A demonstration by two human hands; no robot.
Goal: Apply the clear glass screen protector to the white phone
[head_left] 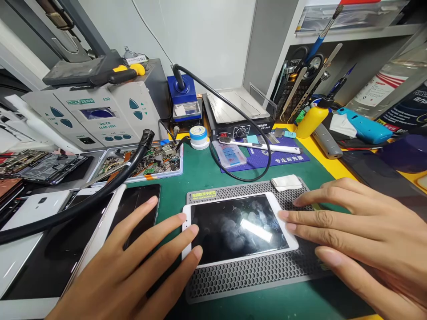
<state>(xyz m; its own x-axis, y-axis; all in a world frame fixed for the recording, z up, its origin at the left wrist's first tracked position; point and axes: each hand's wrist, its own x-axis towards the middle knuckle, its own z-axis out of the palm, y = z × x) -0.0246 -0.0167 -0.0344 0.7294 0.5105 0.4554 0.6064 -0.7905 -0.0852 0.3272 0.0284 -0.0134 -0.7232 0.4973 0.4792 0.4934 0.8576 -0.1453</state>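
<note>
A white-framed smartphone [233, 231] lies screen up on a grey honeycomb-textured pad [227, 284]. Smudges and a bright light reflection show on its black screen. My left hand [133, 262] has its fingers spread, several fingertips resting on the phone's left end. From the other side, my right hand [363, 226] reaches in with fingers stretched out, two fingertips touching the phone's right end. Its index finger is over the pad, and the thumb is apart from the phone. A folded white cloth [286, 182] lies on the pad's upper right corner.
More phones [43, 258] lie at left under a black hose [83, 206]. Behind are a parts tray [156, 162], a hot-air station [100, 118], a small white jar [199, 137], a brush [267, 146] and a heating plate [240, 129]. A yellow bottle [312, 122] stands at right.
</note>
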